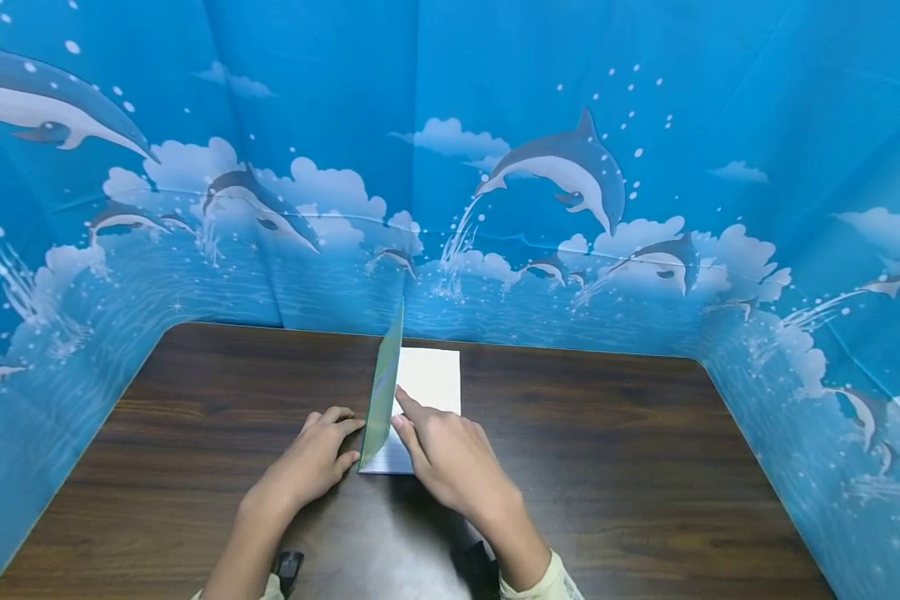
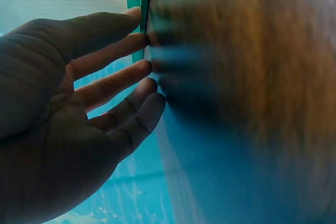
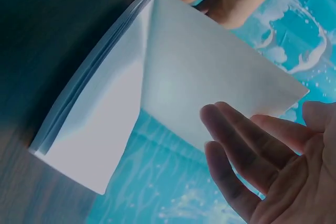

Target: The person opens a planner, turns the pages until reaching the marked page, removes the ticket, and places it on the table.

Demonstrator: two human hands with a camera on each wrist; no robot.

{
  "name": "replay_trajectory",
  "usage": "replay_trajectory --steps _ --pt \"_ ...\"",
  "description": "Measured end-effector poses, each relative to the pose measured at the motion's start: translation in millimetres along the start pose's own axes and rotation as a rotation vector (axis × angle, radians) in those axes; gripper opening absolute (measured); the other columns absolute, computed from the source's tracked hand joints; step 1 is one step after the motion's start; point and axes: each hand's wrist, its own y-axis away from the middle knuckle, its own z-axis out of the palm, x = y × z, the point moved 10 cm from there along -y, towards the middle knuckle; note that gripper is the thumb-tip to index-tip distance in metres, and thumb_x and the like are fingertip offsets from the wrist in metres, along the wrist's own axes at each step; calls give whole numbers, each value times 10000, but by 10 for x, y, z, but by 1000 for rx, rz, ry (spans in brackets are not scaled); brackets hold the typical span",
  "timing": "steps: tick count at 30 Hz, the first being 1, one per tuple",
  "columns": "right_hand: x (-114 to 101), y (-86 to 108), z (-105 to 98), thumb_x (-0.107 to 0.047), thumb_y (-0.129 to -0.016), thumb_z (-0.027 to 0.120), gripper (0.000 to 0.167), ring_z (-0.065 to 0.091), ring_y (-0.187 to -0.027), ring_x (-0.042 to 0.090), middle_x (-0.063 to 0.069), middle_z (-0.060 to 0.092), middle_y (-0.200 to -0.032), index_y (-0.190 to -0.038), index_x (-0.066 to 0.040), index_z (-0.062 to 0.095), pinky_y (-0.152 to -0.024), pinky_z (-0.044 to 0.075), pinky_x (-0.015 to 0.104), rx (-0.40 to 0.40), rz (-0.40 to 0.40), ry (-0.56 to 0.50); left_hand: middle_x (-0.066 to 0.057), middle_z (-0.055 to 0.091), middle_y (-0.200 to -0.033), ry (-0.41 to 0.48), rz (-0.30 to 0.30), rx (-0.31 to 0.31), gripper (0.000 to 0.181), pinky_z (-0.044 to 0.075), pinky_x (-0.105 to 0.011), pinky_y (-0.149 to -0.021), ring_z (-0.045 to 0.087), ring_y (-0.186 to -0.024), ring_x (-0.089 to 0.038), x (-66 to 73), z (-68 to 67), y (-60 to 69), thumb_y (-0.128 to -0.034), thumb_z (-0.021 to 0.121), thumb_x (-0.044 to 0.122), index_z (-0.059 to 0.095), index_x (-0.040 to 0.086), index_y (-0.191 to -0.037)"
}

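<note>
A notebook with white pages (image 1: 431, 375) lies on the dark table, its green cover (image 1: 385, 383) standing raised along the left side. My left hand (image 1: 311, 458) is beside the cover's lower left edge, fingertips at the tabletop and against the cover's foot. In the left wrist view the left hand (image 2: 79, 87) has its fingers spread and slightly bent, near the green spine. My right hand (image 1: 457, 458) is over the page, index finger extended toward the fold. The right wrist view has the right hand (image 3: 278, 156) with loosely bent fingers, holding nothing, before the raised cover's inner side (image 3: 194, 61).
The brown wooden table (image 1: 607, 442) extends around the notebook. A blue curtain (image 1: 330, 108) printed with dolphins and clouds hangs behind and beside it. A dark strapped device (image 1: 288, 570) is at the left wrist, and another (image 1: 477, 568) at the right wrist.
</note>
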Motion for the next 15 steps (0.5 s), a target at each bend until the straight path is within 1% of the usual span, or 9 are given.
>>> replay_trajectory --steps 1,2,4,6,8,12,15 --pt "-39 -14 19 -411 -1181 368 511 636 -720 74 -16 727 -846 -1620 -177 486 -644 513 302 -6 -19 16 -234 595 -1467 2 -2 -1 457 513 -606 -1036 558 -1265 -439 -17 -11 7 -967 793 90 673 -23 -1394" --pt "-73 -28 41 -416 -1182 358 514 704 -821 87 -5 777 -949 -1631 -191 470 -694 555 321 -13 -35 32 -237 587 -1481 7 -9 -5 461 505 -621 -1049 547 -1293 -456 -40 -24 19 -971 790 92 669 -17 -1402" --pt "-132 -59 89 -414 -1182 359 515 765 -1023 121 11 806 -1160 -1648 -212 441 -801 604 358 -30 -64 64 -249 572 -1503 9 -15 -11 465 491 -646 -1060 528 -1334 -486 -89 -59 41 -974 787 96 667 -5 -1411" --pt "-172 -84 146 -409 -1180 372 515 768 -1114 158 20 787 -1273 -1663 -235 408 -862 615 390 -59 -88 86 -262 557 -1522 10 -26 -17 469 484 -662 -1063 512 -1355 -506 -148 -97 58 -973 788 101 666 3 -1416" --pt "-194 -105 208 -408 -1175 395 522 758 -1159 164 19 758 -1351 -1674 -254 382 -908 614 407 -87 -105 99 -275 553 -1524 6 -27 -11 471 488 -667 -1052 514 -1346 -518 -206 -132 71 -968 795 104 671 4 -1411" --pt "-211 -141 343 -400 -1164 444 540 705 -1285 164 1 686 -1476 -1683 -282 352 -990 598 420 -148 -121 114 -299 547 -1524 2 -37 -6 476 480 -676 -1064 508 -1355 -546 -285 -173 77 -954 805 97 671 -32 -1392" --pt "-203 -165 461 -399 -1152 483 559 665 -1357 194 33 639 -1535 -1686 -302 347 -1044 579 434 -192 -125 142 -301 547 -1526 -7 -52 -5 496 470 -682 -1079 503 -1370 -549 -319 -191 84 -935 819 90 667 -51 -1386"
